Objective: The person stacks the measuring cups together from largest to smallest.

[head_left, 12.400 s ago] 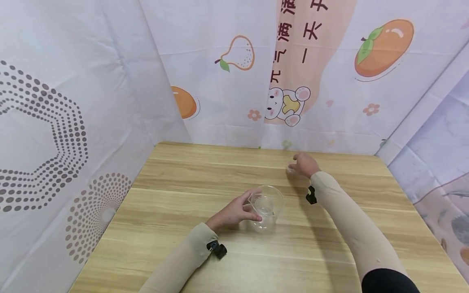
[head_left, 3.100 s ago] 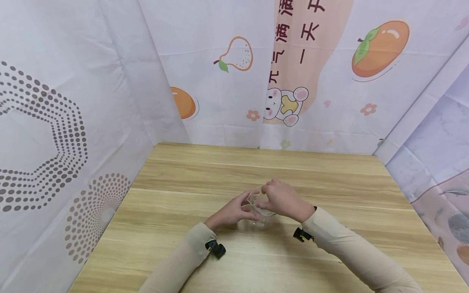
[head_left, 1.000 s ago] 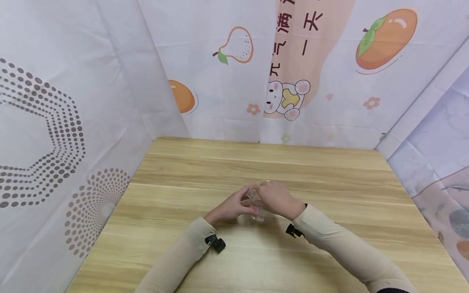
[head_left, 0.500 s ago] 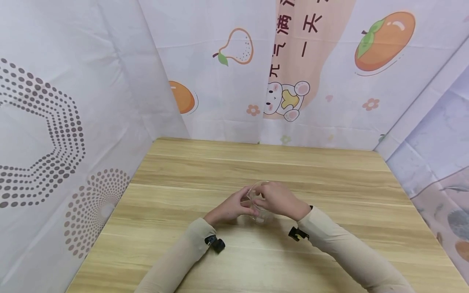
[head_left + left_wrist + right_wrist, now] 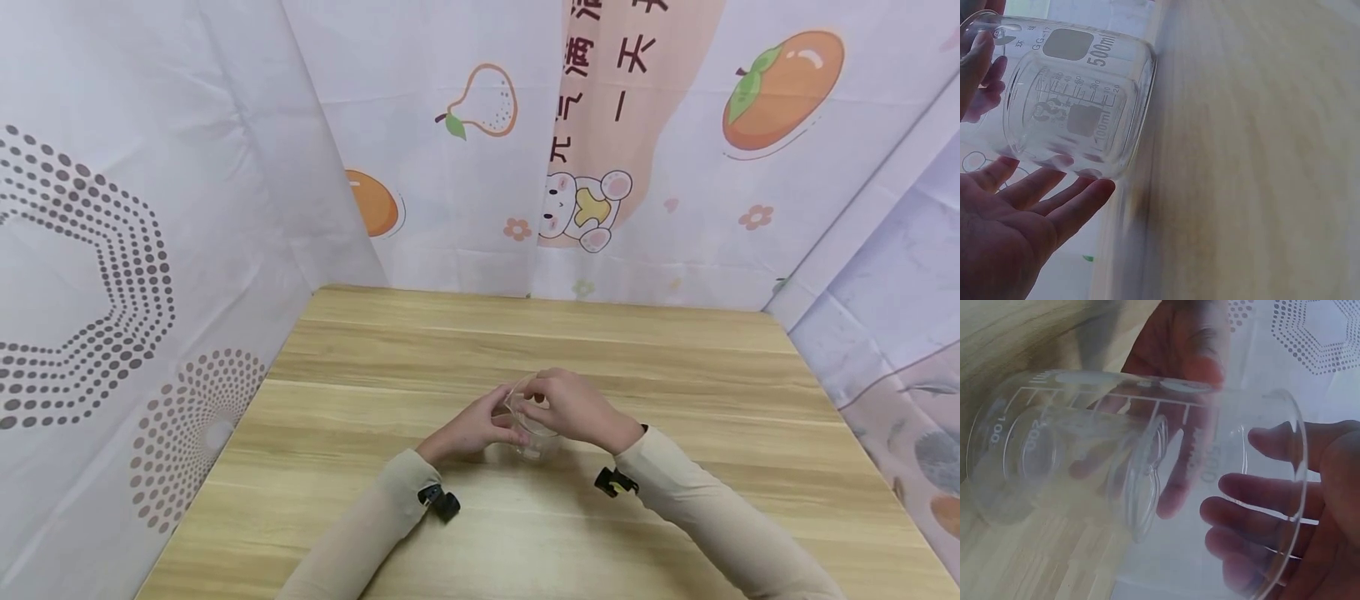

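A clear glass beaker (image 5: 534, 450) marked 500ml stands upright on the table. My left hand (image 5: 471, 427) grips its left side, fingers along the glass wall. Inside it, in the left wrist view, is a smaller beaker (image 5: 1085, 119) marked 100ml; overlapping outlines make it hard to tell whether another is nested there. My right hand (image 5: 576, 408) reaches into the large beaker's mouth from the right. In the right wrist view its fingers (image 5: 1241, 519) and thumb are apart, inside the rim and short of the small beaker's rim, with nothing plainly visible between them.
The wood-grain table (image 5: 412, 333) extends around both hands. A printed fabric curtain (image 5: 450, 258) stands behind the far edge, with more fabric on the left and right sides. Black wrist cameras (image 5: 441, 503) are strapped over both sleeves.
Earlier my right hand was at the far right with a small clear object; it has come to the beaker's mouth. Over the last second it has drawn slightly back, and its fingers have parted.
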A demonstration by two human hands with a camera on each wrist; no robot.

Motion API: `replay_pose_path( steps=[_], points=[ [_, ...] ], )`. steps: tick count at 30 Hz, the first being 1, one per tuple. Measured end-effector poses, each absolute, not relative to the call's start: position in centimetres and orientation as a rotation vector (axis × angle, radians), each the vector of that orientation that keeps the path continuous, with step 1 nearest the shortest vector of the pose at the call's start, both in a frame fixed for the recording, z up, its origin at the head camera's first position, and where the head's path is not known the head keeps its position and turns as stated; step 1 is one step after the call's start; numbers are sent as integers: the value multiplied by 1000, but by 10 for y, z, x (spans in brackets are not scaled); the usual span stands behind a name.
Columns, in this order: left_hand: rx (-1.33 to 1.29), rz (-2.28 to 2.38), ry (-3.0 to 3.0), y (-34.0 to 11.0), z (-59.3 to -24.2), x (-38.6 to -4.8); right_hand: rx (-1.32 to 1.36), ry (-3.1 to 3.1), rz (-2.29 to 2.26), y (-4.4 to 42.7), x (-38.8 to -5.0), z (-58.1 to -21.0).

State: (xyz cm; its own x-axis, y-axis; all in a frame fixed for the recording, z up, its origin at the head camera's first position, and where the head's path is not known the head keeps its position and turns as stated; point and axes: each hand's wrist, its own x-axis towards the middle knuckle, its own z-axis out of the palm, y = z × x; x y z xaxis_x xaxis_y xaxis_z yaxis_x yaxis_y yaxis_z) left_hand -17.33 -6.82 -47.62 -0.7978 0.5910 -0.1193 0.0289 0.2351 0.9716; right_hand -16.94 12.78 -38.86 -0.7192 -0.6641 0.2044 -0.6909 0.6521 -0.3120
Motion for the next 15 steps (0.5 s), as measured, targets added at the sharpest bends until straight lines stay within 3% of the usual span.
replay_pose_path(
  steps=[15],
  points=[
    [578,1614,2026,-68,-476,-173,1112,-2729,752,142,-171,-386]
  ],
)
